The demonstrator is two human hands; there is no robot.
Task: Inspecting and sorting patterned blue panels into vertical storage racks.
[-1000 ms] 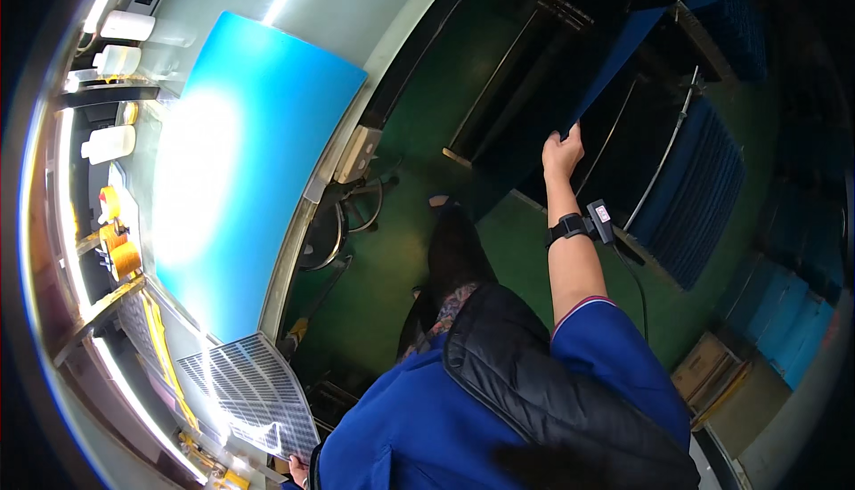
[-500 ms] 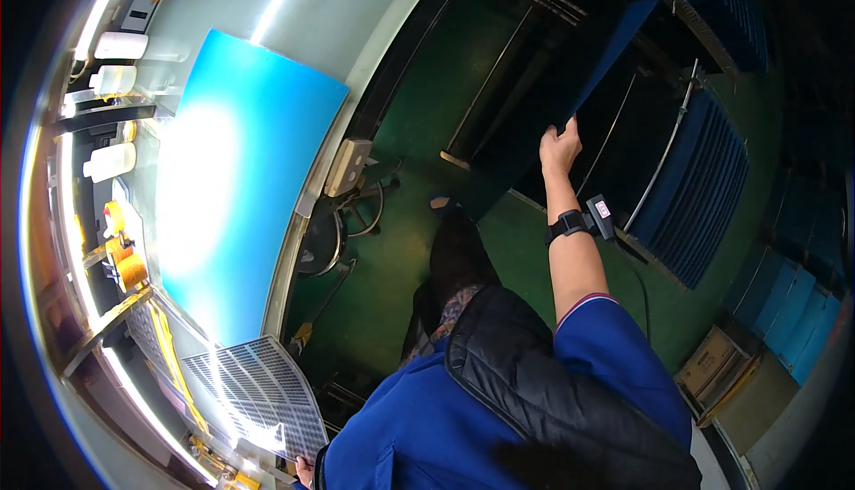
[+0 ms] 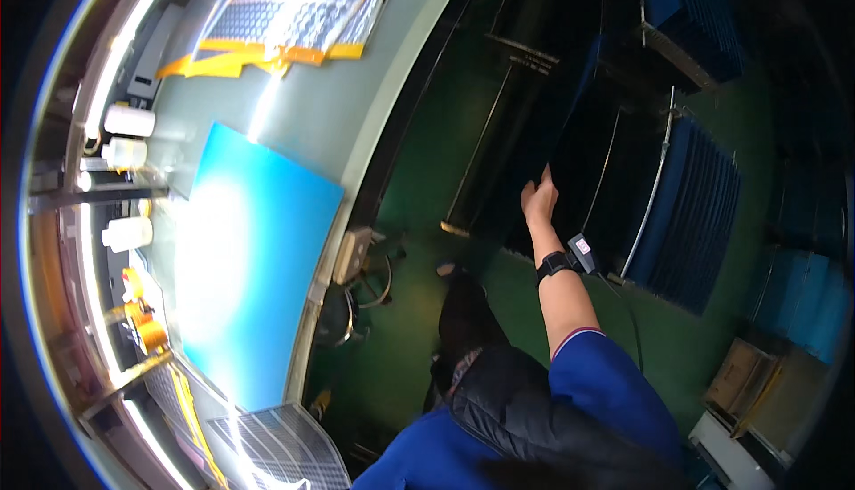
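My right hand [image 3: 541, 200] reaches forward over the floor, its fingers at the edge of a large dark blue sheet [image 3: 581, 89]. The hand appears to grip that edge; much of the sheet is lost in shadow. My left hand is out of view. At the lower left lies a clear sheet with a dark grid pattern [image 3: 298, 445], its near corner cut off by the frame. A bright blue sheet [image 3: 298, 214] lies flat on the grey worktable [image 3: 356, 116], glaring under the lamp.
Grid-patterned sheets with orange-yellow edges [image 3: 294, 9] lie at the table's far end. White bottles [image 3: 130, 233] and orange tape rolls [image 3: 150, 334] line its left side. Racks of blue sheets [image 3: 686, 214] stand right. A stool [image 3: 337, 316] and cardboard box [image 3: 744, 374] are nearby.
The view has shifted, bringing more of the table's far end into sight. My right hand, still at the dark blue sheet, appears lower and slightly left. My left hand has left the frame.
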